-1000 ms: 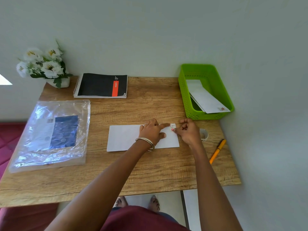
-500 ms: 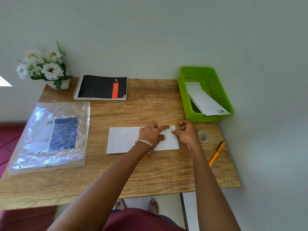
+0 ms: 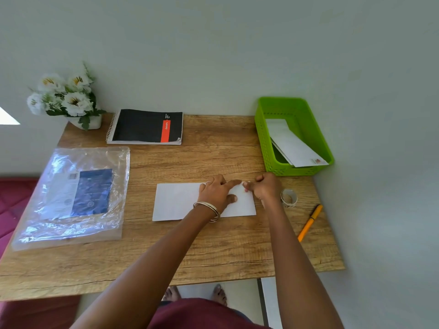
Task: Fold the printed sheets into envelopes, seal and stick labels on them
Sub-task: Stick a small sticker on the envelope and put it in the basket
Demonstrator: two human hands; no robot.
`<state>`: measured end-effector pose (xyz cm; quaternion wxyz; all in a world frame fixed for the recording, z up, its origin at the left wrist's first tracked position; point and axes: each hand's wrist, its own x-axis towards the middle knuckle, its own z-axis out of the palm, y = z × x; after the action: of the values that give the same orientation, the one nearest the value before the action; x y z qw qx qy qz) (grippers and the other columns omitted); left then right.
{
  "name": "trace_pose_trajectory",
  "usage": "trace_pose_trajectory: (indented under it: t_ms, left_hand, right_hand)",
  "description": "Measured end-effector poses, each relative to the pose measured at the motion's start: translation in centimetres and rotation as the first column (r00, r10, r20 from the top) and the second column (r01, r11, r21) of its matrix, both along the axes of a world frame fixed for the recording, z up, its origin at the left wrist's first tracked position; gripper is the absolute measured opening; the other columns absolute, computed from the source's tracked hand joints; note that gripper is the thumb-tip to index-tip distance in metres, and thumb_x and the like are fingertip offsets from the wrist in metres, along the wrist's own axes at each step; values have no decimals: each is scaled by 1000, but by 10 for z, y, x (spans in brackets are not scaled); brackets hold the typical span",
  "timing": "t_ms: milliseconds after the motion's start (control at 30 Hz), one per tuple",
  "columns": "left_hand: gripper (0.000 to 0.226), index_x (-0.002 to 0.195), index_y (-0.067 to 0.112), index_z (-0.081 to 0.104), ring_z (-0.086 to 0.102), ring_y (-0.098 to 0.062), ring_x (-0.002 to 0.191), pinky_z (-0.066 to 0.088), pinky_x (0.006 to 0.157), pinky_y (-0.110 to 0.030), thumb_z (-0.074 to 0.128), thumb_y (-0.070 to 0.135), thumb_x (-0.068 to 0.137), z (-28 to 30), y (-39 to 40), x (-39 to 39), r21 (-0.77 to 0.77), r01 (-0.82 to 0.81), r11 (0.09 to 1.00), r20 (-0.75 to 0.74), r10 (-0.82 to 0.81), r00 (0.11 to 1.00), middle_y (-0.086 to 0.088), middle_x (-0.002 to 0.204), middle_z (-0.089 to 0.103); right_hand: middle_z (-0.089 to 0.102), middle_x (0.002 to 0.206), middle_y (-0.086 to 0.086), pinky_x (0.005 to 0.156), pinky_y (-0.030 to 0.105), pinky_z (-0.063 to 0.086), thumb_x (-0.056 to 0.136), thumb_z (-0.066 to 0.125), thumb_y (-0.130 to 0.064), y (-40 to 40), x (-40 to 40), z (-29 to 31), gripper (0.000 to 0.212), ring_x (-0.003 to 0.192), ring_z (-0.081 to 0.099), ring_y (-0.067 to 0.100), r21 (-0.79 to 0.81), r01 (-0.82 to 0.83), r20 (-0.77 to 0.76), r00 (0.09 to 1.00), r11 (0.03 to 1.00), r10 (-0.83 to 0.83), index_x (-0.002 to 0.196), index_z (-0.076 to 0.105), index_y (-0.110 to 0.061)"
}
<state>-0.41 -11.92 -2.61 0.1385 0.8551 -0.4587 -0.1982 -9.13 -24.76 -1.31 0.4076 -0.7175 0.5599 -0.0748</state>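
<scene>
White envelope (image 3: 180, 201) lies as before under the flat left hand (image 3: 217, 194), while the right hand's (image 3: 266, 189) curled fingertips now cover the corner label visible earlier.

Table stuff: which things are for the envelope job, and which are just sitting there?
For the job:
envelope, under both hands
left hand, pressing it flat
right hand, fingers at its top right corner
label roll
basket holding finished envelopes

Just lying about:
notebook
flowers
plastic bag
pen
</scene>
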Motion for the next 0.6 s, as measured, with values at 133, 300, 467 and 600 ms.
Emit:
trace_pose_trajectory:
  t_ms: [133,300,467,600]
  left_hand:
    - [53,141,39,33,46,-29,113,34,94,-41,51,44,91,0,0,-1,-10,-15,1000,0,15,1000,-5,121,45]
    - [62,144,29,30,44,-28,118,34,96,-41,57,41,88,2,2,-3,-31,-48,998,-41,47,998,-4,126,46]
    - [58,138,26,42,50,-20,110,41,92,-30,66,25,85,18,33,5,-236,-158,959,-332,73,940,-2,117,54]
    - [45,127,26,55,45,-28,116,41,95,-43,66,29,84,21,78,9,-242,-461,854,-30,468,883,-8,127,46]
  right_hand:
    - [60,103,7,84,40,50,56,91,-29,4,-6,-1,59,97,58,27,54,-51,34,998,997,49,95,50,-12]
    - [60,99,7,72,31,43,61,88,-25,14,-9,0,51,89,57,25,-76,-71,41,996,995,74,93,51,-11]
    - [63,94,9,74,36,48,71,81,-32,37,-20,-6,42,89,59,27,-258,-71,69,993,964,91,96,59,-6]
    - [57,106,16,81,39,44,73,77,-41,59,-32,-10,54,101,51,32,-365,-57,-44,998,929,44,106,61,-1]
